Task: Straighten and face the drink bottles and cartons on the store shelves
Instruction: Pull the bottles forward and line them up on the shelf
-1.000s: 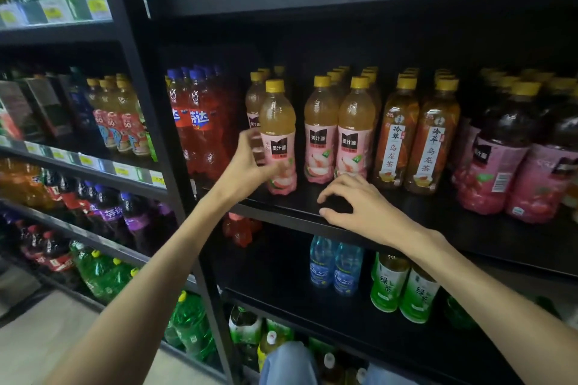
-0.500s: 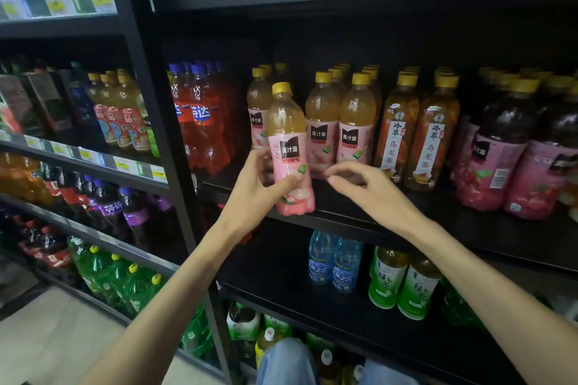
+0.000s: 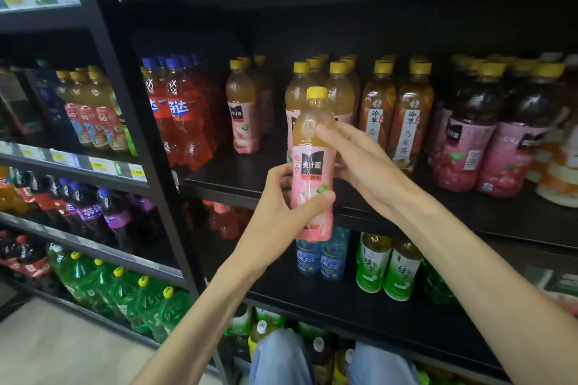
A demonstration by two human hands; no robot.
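The peach bottle [image 3: 311,166] is up in the air in front of the middle shelf [image 3: 237,180], upright with a slight tilt, yellow cap on top and the pink label with the black logo facing the camera. Both hands are on it. The left hand [image 3: 281,212] has it from below and the left side, fingers curled behind the lower part and the thumb pressed across the front of the label, so that grip is clamped on the bottle. The right hand [image 3: 359,166] comes in from the right, fingertips on the bottle's shoulder just above the label, the rest of the fingers wrapped round the back, also gripping it.

Right behind it on the shelf stand two more rows of the same peach drink [image 3: 339,94], and one lone peach bottle [image 3: 244,109] sits off to the left with a gap beside it. Left of that are red soda bottles [image 3: 179,112] with blue caps. To the right come oolong tea bottles [image 3: 409,116], then bigger dark bottles [image 3: 463,134] with pink labels.

One shelf down: blue water bottles [image 3: 322,259] and green tea bottles [image 3: 387,269]. In the left bay, green soda bottles [image 3: 125,294] sit low, purple ones [image 3: 90,212] above. The person's jeans [image 3: 281,359] show at the bottom.
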